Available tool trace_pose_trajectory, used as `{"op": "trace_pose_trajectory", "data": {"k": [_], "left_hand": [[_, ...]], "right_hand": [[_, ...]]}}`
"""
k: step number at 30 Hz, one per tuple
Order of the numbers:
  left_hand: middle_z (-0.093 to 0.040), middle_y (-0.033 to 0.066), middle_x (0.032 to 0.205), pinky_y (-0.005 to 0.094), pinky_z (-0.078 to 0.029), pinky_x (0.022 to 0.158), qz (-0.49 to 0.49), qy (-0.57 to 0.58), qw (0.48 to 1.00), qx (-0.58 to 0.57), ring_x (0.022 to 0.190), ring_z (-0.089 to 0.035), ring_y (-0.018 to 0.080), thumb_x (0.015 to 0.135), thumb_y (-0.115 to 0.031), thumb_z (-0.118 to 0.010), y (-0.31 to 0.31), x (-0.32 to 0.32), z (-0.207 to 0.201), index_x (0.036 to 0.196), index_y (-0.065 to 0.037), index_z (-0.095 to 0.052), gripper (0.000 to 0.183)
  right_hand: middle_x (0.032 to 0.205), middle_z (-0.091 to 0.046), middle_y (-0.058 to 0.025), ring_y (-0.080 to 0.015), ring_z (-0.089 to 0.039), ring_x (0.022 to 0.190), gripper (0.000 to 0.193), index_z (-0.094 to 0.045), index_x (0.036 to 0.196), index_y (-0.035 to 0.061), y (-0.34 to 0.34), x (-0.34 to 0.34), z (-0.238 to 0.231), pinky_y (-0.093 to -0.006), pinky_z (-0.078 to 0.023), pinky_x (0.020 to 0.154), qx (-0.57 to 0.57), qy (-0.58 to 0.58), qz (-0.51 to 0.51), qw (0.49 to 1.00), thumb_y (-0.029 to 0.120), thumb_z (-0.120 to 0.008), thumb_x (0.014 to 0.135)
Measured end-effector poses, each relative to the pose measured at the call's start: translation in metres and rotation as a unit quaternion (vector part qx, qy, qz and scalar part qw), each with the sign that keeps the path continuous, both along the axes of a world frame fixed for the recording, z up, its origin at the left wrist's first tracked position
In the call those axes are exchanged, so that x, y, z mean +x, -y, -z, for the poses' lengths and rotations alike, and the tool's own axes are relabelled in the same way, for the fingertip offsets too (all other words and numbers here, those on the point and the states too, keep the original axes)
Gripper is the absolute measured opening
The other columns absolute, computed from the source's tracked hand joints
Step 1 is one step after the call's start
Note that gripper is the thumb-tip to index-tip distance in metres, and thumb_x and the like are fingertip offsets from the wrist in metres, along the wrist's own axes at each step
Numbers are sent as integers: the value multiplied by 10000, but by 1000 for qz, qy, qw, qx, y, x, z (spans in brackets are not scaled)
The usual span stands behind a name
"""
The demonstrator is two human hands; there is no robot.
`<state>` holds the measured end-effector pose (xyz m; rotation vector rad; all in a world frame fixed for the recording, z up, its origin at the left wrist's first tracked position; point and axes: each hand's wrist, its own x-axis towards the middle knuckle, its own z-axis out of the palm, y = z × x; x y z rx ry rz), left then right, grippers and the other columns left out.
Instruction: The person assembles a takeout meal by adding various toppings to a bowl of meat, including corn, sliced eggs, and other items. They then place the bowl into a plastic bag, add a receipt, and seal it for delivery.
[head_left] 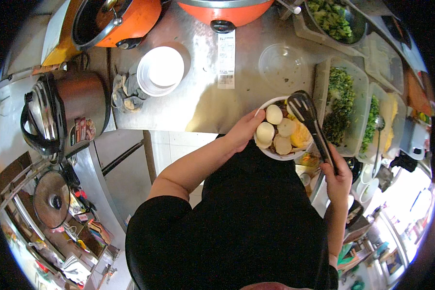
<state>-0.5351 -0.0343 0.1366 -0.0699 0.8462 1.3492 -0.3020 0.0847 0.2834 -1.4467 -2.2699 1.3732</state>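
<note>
My left hand (246,129) grips the left rim of a white round bowl (274,155), held at the steel counter's near edge. In the bowl lie two peeled boiled eggs (274,114), pale round slices (282,144) and a yellow piece of food (302,136). My right hand (339,175) is closed round the handle of black tongs (316,130). Their slotted head hangs over the bowl's right side and hides part of the food. Whether the tongs touch the food, I cannot tell.
Clear tubs of chopped greens (342,104) line the right, one with a ladle (379,124). A white bowl (160,71), a paper receipt (226,60) and a clear round lid (282,67) lie on the counter (198,87). Orange pots (145,21) stand behind, a pressure cooker (75,108) left.
</note>
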Motion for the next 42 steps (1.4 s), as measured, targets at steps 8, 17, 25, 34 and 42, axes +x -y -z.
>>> {"op": "trace_pose_trajectory", "data": {"k": [8, 17, 25, 34, 42], "left_hand": [[-547, 95, 1258, 399, -478, 961, -38, -44, 998, -27, 1119, -559, 226, 1000, -440, -377, -7, 0, -4, 1318, -82, -445, 483], [-354, 100, 1461, 472, -325, 1098, 88, -67, 991, 81, 1325, -375, 308, 926, -616, -388, -37, 26, -46, 1448, -126, -285, 723], [-325, 64, 1479, 505, -313, 1100, 185, -10, 975, 122, 1341, -349, 307, 912, -658, -352, -34, 3, -79, 1462, -179, -265, 735], [-349, 65, 1468, 530, -337, 1072, 219, -7, 970, 109, 1324, -370, 322, 925, -659, -297, -36, -8, -125, 1455, -184, -293, 712], [-408, 67, 1432, 448, -307, 1103, 124, 17, 985, 115, 1310, -394, 285, 982, -560, -251, -47, -2, -113, 1406, -122, -364, 620]], "right_hand": [[1231, -624, -87, -136, -585, 1078, 467, -535, 1321, 112, -4, 25, -11, -267, -444, 927, -7, -35, 57, 998, 79, -649, 869], [1251, -610, -78, -120, -554, 1126, 404, -556, 1290, 73, 33, 179, 5, -265, -408, 975, 106, -209, 398, 887, 168, -637, 906], [1010, -681, -148, -293, -665, 903, 384, -577, 1278, 259, 160, 270, -44, -367, -510, 805, 212, 291, 619, 698, 322, -603, 900], [907, -687, -126, -303, -660, 847, 405, -572, 1262, 254, 151, 260, -61, -427, -521, 732, 174, 453, 463, 742, 330, -608, 866], [1089, -665, -114, -325, -654, 919, 394, -568, 1276, 292, 137, 246, -74, -416, -512, 804, 237, 362, 489, 757, 318, -606, 884]]}}
